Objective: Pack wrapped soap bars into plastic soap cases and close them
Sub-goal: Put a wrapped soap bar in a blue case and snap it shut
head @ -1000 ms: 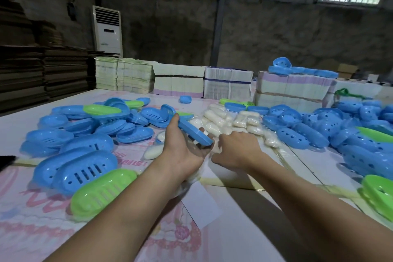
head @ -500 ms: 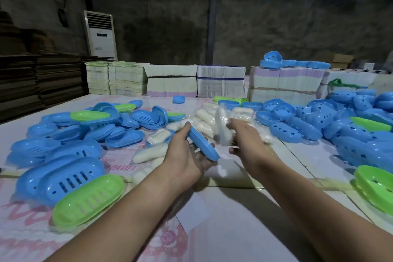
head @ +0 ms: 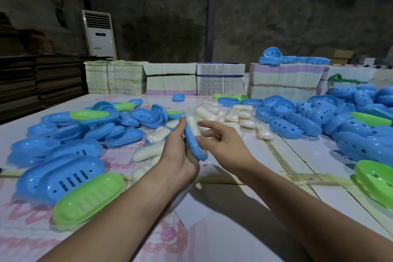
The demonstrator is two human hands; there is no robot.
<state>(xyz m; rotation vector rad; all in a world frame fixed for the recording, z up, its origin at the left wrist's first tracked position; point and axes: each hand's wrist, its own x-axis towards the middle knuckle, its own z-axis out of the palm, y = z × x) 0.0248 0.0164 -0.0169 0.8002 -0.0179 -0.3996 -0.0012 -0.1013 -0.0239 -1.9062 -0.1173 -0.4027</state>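
Note:
My left hand (head: 177, 155) grips a blue soap case half (head: 194, 144), tilted on edge above the table. A white wrapped soap bar (head: 192, 124) lies in that half, my left thumb against its top end. My right hand (head: 221, 142) hovers just right of the case with its fingers loosely spread; its lower fingers touch the case rim. More wrapped soap bars (head: 238, 114) lie in a heap behind my hands, and others (head: 148, 151) lie to the left.
Blue slotted case halves (head: 63, 168) and a green one (head: 87, 198) pile up at left. Blue case halves with holes (head: 340, 130) fill the right, with a green one (head: 376, 178) at the edge. Stacked bundles of flat cartons (head: 221, 82) line the table's far side.
My right hand lifted a wrapped soap bar from the heap and set it into the blue case half in my left hand, then released it. The left hand tilted the case more upright.

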